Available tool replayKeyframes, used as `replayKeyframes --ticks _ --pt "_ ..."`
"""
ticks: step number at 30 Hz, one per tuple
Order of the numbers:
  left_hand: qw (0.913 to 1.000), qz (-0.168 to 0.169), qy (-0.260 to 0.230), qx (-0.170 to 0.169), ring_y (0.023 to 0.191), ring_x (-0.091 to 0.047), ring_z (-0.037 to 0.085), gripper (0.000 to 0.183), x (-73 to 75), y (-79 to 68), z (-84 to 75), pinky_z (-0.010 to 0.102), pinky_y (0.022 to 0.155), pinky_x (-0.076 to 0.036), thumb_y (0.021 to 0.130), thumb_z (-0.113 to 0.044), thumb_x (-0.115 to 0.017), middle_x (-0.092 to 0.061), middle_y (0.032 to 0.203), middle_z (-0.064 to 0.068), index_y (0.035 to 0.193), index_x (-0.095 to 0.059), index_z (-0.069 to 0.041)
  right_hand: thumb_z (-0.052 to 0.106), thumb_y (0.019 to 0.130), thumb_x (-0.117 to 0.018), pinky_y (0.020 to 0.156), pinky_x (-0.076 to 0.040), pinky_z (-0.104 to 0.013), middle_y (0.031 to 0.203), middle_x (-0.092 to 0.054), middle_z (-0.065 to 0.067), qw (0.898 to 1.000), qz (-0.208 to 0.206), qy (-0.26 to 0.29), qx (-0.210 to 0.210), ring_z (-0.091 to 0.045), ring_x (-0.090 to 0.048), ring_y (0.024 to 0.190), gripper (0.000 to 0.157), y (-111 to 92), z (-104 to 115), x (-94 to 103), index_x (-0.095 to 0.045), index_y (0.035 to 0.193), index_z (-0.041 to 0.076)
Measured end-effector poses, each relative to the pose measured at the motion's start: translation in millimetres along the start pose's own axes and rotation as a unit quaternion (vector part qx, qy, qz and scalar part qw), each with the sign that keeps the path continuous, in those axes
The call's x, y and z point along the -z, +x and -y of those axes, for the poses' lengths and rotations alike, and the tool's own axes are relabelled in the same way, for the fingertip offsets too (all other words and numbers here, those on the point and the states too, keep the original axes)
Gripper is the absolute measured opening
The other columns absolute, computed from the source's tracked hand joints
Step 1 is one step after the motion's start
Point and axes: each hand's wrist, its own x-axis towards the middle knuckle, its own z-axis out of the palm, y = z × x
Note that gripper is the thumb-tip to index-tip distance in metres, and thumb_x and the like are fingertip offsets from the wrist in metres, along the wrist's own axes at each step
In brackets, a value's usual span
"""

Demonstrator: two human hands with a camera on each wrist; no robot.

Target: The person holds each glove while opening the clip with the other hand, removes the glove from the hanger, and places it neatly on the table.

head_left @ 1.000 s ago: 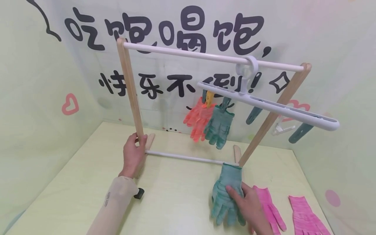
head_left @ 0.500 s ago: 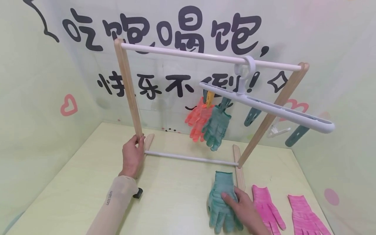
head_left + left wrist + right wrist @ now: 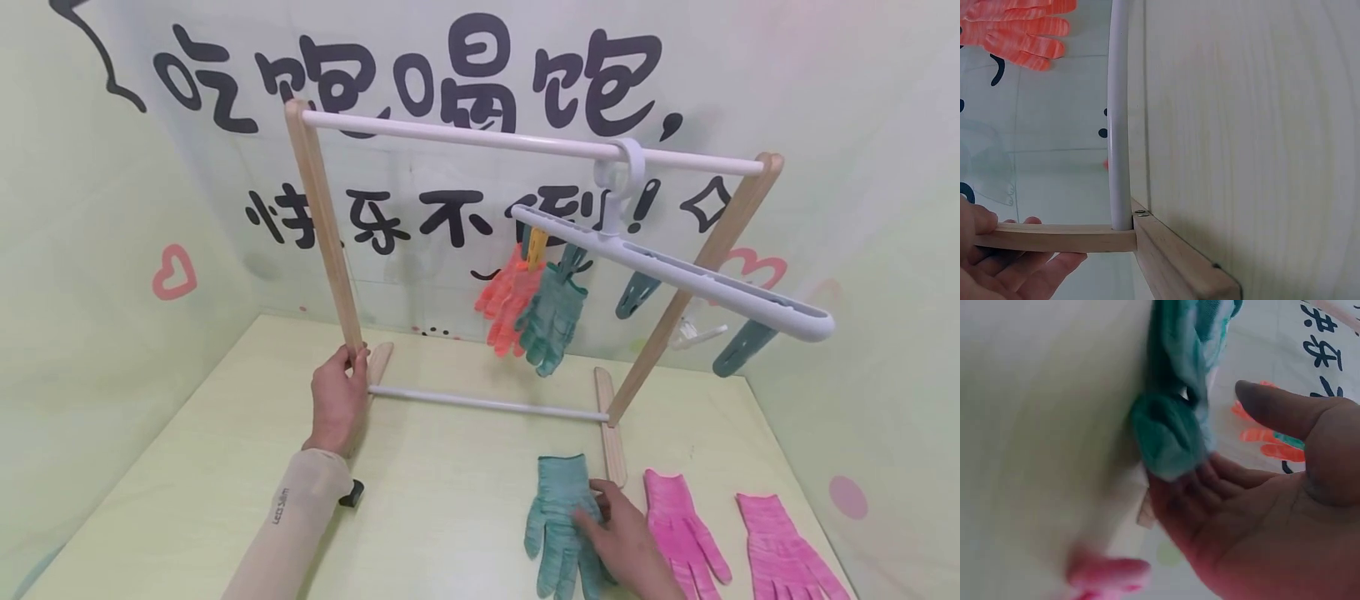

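Observation:
At the left of the head view, my left hand [image 3: 339, 400] grips the left wooden upright [image 3: 326, 242] of a rack near its foot. Its thumb and fingers lie on either side of that wood in the left wrist view. My right hand [image 3: 626, 537] is at a green knitted glove [image 3: 562, 508] low over the table in front of the rack. In the right wrist view the thumb [image 3: 1279, 409] stands apart from the glove, while the fingers touch its far side. From a grey hanger [image 3: 675, 271] on the top bar, orange gloves [image 3: 510, 304] and green gloves [image 3: 551, 321] hang by clips.
Two pink gloves lie on the table at the right: one pink glove [image 3: 682, 529] beside my right hand, another pink glove [image 3: 783, 542] farther right. Unused clips [image 3: 637, 294] dangle from the hanger's near half. A white lower bar [image 3: 487, 403] joins the uprights.
My right hand has brought the green glove down and toward me, away from the lower bar, and its thumb has loosened. The hanger has swung slightly. My left hand stays on the upright.

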Motion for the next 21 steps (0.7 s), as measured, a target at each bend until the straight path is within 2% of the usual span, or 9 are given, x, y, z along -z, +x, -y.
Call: replayKeyframes --ticks 3,6,10,13,17,21 --pt "1.0000 -0.003 -0.002 -0.006 0.117 -0.065 0.038 0.031 -0.5 -0.4 0.9 0.053 0.093 -0.052 0.103 -0.028 -0.052 -0.071 0.117 0.020 0.119 -0.067 -0.005 0.022 0.093 -0.067 0.078 -0.056 -0.038 0.112 -0.063 -0.009 0.998 -0.031 -0.053 0.011 -0.020 -0.063 0.099 0.045 -4.2 6.1 1.5 -0.055 0.131 0.002" --pt "0.9999 -0.006 -0.007 -0.008 0.116 -0.066 0.038 0.031 -1.2 -0.1 1.1 0.053 0.093 -0.052 0.103 -0.028 -0.053 -0.072 0.117 0.020 0.118 -0.067 -0.005 0.018 0.092 -0.069 0.087 -0.056 -0.044 0.114 -0.061 -0.007 0.994 -0.045 -0.088 0.046 -0.023 -0.062 0.107 0.035 -9.2 13.1 -2.9 -0.062 0.124 0.009" --pt "0.9999 0.002 -0.010 0.000 0.119 -0.064 0.039 0.031 -0.2 -0.2 0.3 0.054 0.095 -0.052 0.103 -0.029 -0.053 -0.071 0.120 0.020 0.120 -0.067 -0.006 0.016 0.088 -0.073 0.094 -0.054 -0.038 0.115 -0.058 0.002 0.990 -0.006 -0.104 0.094 -0.019 -0.059 0.112 0.026 -13.3 15.6 -13.5 -0.067 0.114 0.018" --pt "0.9999 0.008 -0.009 0.002 0.121 -0.063 0.039 0.032 -0.3 -0.2 0.0 0.054 0.097 -0.051 0.103 -0.029 -0.053 -0.070 0.121 0.020 0.120 -0.067 -0.007 0.016 0.086 -0.075 0.091 -0.054 -0.032 0.114 -0.056 0.007 0.986 0.011 -0.122 0.115 -0.016 -0.056 0.111 0.025 -14.1 13.5 -18.3 -0.069 0.110 0.020" --pt "1.0000 0.003 -0.006 0.002 0.118 -0.064 0.039 0.031 0.1 0.2 0.5 0.053 0.095 -0.053 0.102 -0.029 -0.054 -0.071 0.120 0.020 0.119 -0.067 -0.007 0.015 0.084 -0.077 0.091 -0.054 -0.030 0.114 -0.056 0.009 0.984 0.003 -0.128 0.125 -0.016 -0.055 0.112 0.028 -12.8 11.6 -20.8 -0.069 0.110 0.020" --pt "1.0000 -0.002 -0.004 -0.003 0.116 -0.065 0.039 0.030 0.4 1.0 2.0 0.053 0.093 -0.053 0.102 -0.029 -0.054 -0.071 0.119 0.020 0.118 -0.068 -0.007 0.013 0.083 -0.078 0.095 -0.054 -0.032 0.116 -0.056 0.010 0.985 0.000 -0.122 0.119 -0.016 -0.056 0.115 0.029 -10.7 11.8 -20.3 -0.069 0.110 0.020"
